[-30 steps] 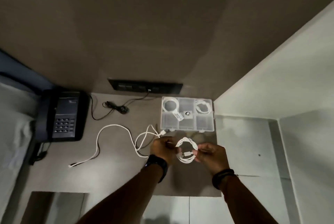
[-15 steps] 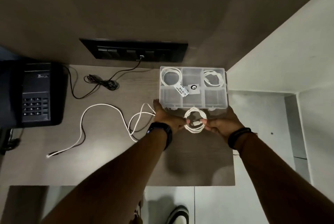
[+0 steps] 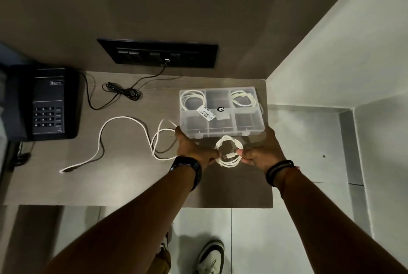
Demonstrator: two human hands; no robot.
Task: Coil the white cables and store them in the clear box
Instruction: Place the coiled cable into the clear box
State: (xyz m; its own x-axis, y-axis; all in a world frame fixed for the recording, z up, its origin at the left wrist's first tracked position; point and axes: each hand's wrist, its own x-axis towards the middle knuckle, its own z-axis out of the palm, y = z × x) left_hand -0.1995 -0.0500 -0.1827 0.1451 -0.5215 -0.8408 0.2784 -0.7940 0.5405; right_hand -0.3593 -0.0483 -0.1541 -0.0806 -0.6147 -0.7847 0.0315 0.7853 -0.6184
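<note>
Cable (image 3: 229, 164) between left hand (image 3: 194, 148), right hand (image 3: 262, 151)

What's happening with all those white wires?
A person is tidying up white cables. The left hand and right hand pinch a coiled white cable just in front of the clear box. Two coils already sit inside it, one in the back left compartment and one in the back right compartment. A loose white cable lies uncoiled on the table, waiting for its turn.
</note>
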